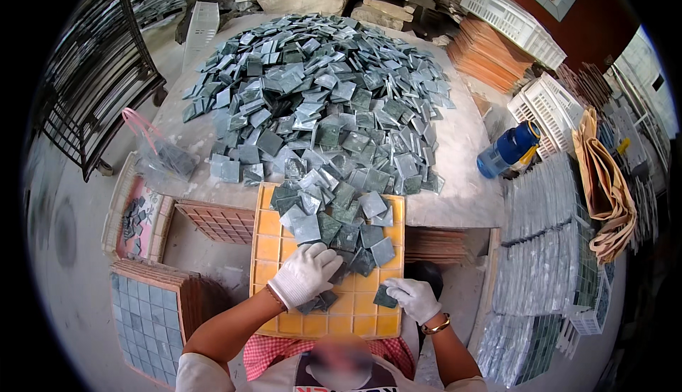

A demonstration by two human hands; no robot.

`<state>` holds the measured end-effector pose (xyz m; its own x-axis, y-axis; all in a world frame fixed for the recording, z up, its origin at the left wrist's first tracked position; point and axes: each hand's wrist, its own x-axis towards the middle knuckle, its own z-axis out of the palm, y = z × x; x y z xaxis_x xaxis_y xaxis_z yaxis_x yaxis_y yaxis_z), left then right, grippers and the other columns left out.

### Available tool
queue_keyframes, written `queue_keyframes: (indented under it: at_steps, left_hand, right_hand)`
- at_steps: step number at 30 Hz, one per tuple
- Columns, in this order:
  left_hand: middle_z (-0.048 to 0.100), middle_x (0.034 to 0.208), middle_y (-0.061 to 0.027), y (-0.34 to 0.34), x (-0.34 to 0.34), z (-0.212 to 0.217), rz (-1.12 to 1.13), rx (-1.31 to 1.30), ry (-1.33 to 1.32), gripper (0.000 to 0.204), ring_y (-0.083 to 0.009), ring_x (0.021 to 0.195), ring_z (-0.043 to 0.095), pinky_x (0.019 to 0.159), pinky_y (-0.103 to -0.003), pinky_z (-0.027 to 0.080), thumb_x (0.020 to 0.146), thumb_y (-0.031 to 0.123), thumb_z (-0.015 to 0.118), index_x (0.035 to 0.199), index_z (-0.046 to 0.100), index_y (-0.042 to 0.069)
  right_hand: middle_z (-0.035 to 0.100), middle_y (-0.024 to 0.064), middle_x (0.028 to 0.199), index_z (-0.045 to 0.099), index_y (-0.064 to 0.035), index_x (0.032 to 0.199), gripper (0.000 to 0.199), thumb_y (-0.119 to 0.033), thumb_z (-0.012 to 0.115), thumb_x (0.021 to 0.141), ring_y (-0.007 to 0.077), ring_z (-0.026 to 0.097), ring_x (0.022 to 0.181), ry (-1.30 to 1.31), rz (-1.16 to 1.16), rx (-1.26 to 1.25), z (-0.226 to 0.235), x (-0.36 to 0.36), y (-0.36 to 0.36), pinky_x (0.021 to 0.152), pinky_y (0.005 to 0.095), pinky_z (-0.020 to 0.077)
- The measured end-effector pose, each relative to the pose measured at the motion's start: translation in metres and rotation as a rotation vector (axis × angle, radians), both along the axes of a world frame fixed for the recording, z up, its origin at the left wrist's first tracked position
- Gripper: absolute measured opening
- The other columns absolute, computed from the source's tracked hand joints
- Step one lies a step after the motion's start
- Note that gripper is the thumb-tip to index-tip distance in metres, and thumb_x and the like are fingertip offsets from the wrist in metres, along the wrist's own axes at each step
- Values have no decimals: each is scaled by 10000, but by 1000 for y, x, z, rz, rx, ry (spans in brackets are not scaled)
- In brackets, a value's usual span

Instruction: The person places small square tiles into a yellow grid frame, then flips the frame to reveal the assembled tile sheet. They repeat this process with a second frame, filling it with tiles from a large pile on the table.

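A yellow gridded tray (266, 250) lies in front of me, its far part covered by loose green-grey stone tiles (346, 237). My left hand (305, 276), in a white glove, is over the tray's middle with its fingers bent and together against the tiles. What those fingers hold, if anything, is hidden. At the tray's right edge, my right hand (414, 298), gloved too, pinches a dark green stone tile (384, 296) by its side. A few more tiles (320, 302) lie in the tray just below my left hand.
A large heap of tiles (320, 93) covers the pale table (455, 203) beyond the tray. A blue bottle (508, 149) stands at right, near stacked tile sheets (536, 271). Left are a stack of tile-filled trays (145, 317), a clear bag (169, 157) and a metal rack (99, 72).
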<state>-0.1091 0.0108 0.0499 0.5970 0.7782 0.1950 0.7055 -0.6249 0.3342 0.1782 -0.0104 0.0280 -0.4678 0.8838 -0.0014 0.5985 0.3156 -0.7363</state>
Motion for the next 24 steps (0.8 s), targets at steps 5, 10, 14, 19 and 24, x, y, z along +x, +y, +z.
queue_keyframes:
  at_steps: [5,10,14,19,24]
  left_hand:
    - [601,1053,-100,-54,-48,16,236,-51,-165,586,-302,977,559,847,-409,472,593,245,780,1112,594,48]
    - [596,1012,-102,-123,-93,-10,321,-50,-46,634,-323,947,562,831,-437,467,510,236,818,1075,592,58]
    - [596,1019,-96,-144,-93,-22,342,-73,-70,646,-312,968,556,828,-429,467,488,205,818,1074,591,55]
    - [597,1023,-98,-150,-93,-25,343,-3,-64,634,-305,958,562,823,-412,471,509,199,811,1085,591,49]
    - [606,1043,-108,-153,-97,-25,318,-39,-60,620,-312,954,573,842,-418,476,550,244,802,1095,593,37]
  right_hand:
    - [657,98,919,683,-90,1024,202,-153,591,855,243,634,837,-120,124,39,-3,25,-21,707,328,520]
    - [623,81,942,672,-100,1028,218,-188,634,831,249,620,821,-116,33,29,-5,23,-47,704,339,517]
    - [586,88,1022,670,-85,1031,275,-221,684,792,247,619,871,-197,-78,23,6,12,-62,742,349,521]
    - [560,99,1068,640,-77,1085,363,-247,707,772,259,613,911,-356,-37,30,6,6,-85,765,360,519]
    - [544,82,1098,609,-85,1112,412,-262,714,755,262,608,937,-403,-69,4,10,-5,-85,761,359,527]
